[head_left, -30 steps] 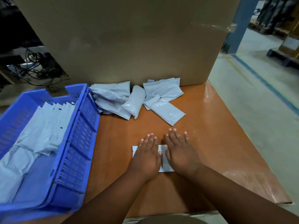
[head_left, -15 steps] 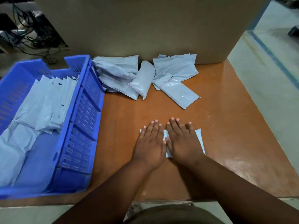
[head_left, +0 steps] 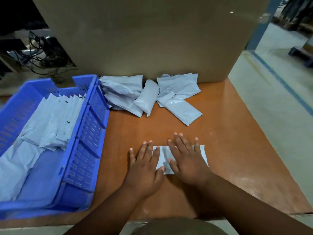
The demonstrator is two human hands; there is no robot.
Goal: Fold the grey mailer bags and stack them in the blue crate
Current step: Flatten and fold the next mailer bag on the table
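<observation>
- A tall brown cardboard box (head_left: 144,39) is standing at the far edge, well beyond both hands and behind the loose bags.
- An orange-brown wooden tabletop (head_left: 228,150) is lying under both hands and carrying everything else.
- A blue slotted plastic crate (head_left: 88,133) is sitting to the left of the left hand, near it but apart, and is holding a leaning row of folded pale grey mailer bags (head_left: 55,119) against its far end and left side.
- A loose pile of unfolded grey plastic mailer bags (head_left: 147,95) is lying beyond the fingertips of both hands, against the foot of the cardboard box and just beside the crate's far right corner.
- A flat, folded pale grey rectangular mailer bag (head_left: 162,158) is lying on the tabletop directly under both hands, its right end showing past the right hand.
- The right hand (head_left: 188,160) is pressing flat on the right part of this bag, fingers straight and spread, curled round nothing.
- The left hand (head_left: 145,165) is lying flat beside it, fingers straight; its thumb and index finger are touching the bag's left end, while its other fingers are resting on the tabletop.
</observation>
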